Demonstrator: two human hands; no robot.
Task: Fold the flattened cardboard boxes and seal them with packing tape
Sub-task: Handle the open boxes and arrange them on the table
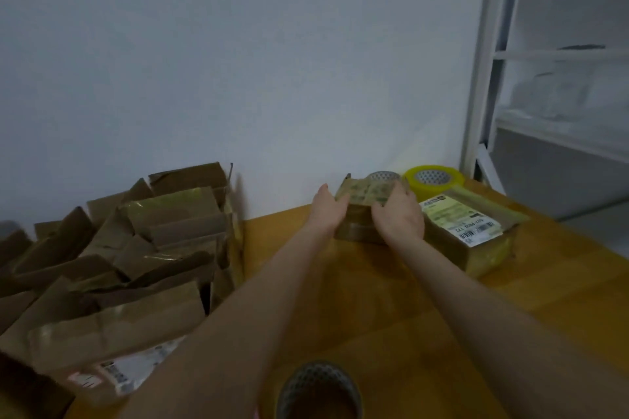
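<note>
A small taped cardboard box point(359, 214) stands at the far side of the wooden table point(391, 299), close to the wall. My left hand point(328, 211) presses against its left side. My right hand point(400, 218) lies over its top and right side. Both arms are stretched forward. Behind the box stand a clear tape roll point(384, 176) and a yellowish tape roll point(434, 180). Another tape roll point(320, 391) sits near the table's front edge, between my forearms. A sealed box with a shipping label point(476, 235) lies to the right of the held one.
A heap of flattened and half-folded cardboard boxes point(119, 265) fills the left side, below table level. A white wall rises behind the table. A white metal shelf frame point(483, 78) stands at the right.
</note>
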